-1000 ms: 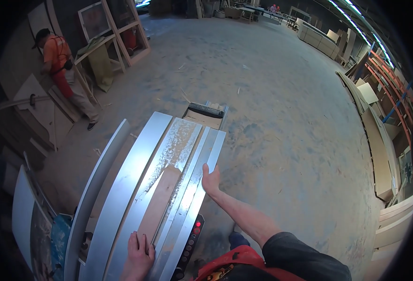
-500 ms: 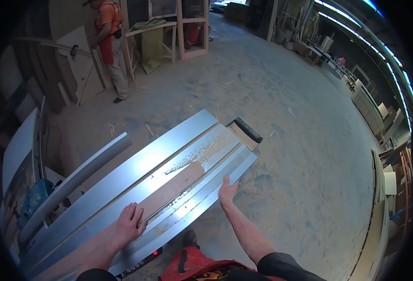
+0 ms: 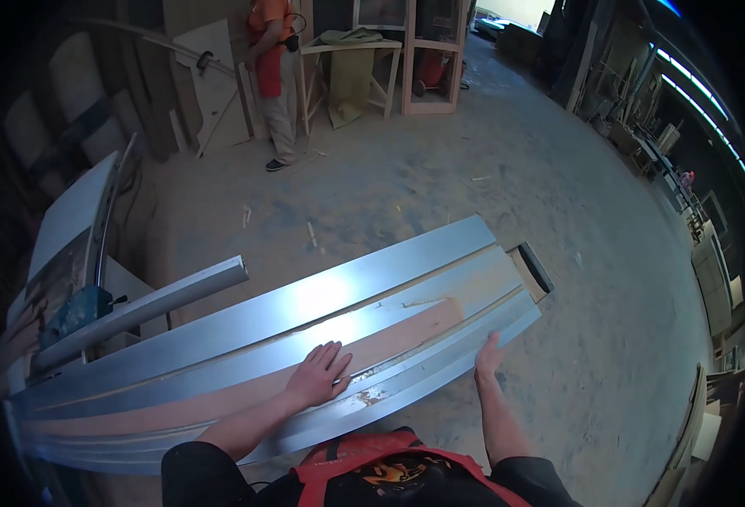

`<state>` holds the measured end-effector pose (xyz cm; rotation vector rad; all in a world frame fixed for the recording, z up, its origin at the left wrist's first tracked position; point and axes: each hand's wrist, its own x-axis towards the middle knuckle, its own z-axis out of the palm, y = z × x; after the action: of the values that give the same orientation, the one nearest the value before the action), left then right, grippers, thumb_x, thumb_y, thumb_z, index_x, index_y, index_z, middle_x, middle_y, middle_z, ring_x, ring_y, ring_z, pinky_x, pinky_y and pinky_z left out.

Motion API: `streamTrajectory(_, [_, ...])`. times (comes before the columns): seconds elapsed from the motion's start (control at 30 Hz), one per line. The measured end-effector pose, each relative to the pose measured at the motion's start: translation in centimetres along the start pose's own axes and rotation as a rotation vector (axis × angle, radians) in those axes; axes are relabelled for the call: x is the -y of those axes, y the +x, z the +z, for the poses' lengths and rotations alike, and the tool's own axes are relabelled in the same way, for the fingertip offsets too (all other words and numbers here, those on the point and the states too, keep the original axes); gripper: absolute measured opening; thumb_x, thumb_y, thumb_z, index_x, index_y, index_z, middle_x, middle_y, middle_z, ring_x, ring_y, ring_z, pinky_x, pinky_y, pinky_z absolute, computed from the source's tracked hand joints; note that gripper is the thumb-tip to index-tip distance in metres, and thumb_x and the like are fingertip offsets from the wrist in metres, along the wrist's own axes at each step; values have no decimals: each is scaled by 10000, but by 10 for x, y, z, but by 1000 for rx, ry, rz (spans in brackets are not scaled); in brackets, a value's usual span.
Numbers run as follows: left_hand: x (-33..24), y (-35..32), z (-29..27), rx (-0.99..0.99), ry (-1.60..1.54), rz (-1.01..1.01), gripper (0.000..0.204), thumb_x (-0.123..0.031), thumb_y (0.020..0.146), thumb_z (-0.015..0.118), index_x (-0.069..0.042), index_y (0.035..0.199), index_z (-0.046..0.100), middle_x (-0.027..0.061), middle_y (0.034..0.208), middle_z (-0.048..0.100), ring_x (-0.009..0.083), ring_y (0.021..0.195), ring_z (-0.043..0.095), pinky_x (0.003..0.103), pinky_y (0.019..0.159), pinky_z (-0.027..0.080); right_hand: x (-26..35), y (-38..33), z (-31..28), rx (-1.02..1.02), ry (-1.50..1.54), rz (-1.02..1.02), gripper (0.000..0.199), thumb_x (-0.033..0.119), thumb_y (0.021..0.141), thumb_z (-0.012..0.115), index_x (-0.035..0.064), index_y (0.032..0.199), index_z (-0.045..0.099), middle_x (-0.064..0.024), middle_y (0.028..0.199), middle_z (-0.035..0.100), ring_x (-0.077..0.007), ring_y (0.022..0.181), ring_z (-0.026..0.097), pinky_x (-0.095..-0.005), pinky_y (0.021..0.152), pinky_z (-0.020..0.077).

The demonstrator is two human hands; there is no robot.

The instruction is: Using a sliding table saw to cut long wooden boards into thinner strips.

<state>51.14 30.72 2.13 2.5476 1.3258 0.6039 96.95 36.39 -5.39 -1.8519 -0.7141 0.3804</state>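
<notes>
A long, narrow wooden board (image 3: pixel 406 334) lies lengthwise on the grooved metal bed of a saw table (image 3: pixel 440 245). My left hand (image 3: pixel 320 373) rests on the board, palm down, with its fingers stretched out over the wood. At the table's near edge, close to its right end, is my right hand (image 3: pixel 488 359). Its thumb shows at the rim and the other fingers are largely hidden, apparently wrapped round the edge. Flaky sawdust sits on the metal strip beside my left hand.
A grey fence bar (image 3: pixel 182 291) and a teal machine part (image 3: pixel 85 317) stand at the left. The table's right end carries a dark handle (image 3: pixel 535 269). Beyond, a person (image 3: pixel 273 84) in an orange shirt stands by a wooden trestle (image 3: pixel 394 80). Wood scraps (image 3: pixel 312 234) litter the floor.
My view has swung left, so the scene sits further right. The board and my left hand on it have slid slightly toward the table's right end. My right hand stays at the edge.
</notes>
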Motion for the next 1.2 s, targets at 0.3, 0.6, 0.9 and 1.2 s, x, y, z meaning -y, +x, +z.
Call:
streamTrajectory(0.3, [-88, 144, 55, -36, -21, -42, 469, -330, 974, 614, -64, 1359, 610, 216, 1467, 531, 367, 1397, 484, 499, 1199, 352, -49, 200, -41, 28, 61, 78, 686, 522, 1029, 554, -118, 1259, 641, -213, 1164, 710, -324, 1016, 671, -433, 911, 522])
streamTrajectory(0.6, [-148, 39, 32, -719, 171, -800, 273, -42, 875, 637, -19, 1141, 694, 186, 1297, 654, 382, 1270, 575, 560, 1137, 382, -60, 366, -151, 221, -379, 19, 668, 515, 983, 638, -142, 1088, 698, -232, 975, 735, -300, 886, 679, -446, 828, 528])
streamTrajectory(0.9, [-70, -228, -57, -1147, 386, -1980, 637, -124, 897, 567, 55, 1489, 417, 287, 1474, 503, 461, 1354, 475, 520, 1119, 410, -46, 292, -116, 192, -102, 195, 640, 460, 975, 687, -174, 1064, 678, -210, 991, 727, -278, 862, 675, -432, 782, 535])
streamTrajectory(1.2, [-24, -376, -66, -1204, 184, -2153, 705, -345, 1006, 443, -34, 1593, 208, 358, 1397, 532, 522, 1141, 617, 563, 990, 494, -26, 146, -92, 284, -24, 360, 721, 486, 987, 669, -220, 1129, 638, -219, 1083, 708, -276, 913, 668, -427, 800, 541])
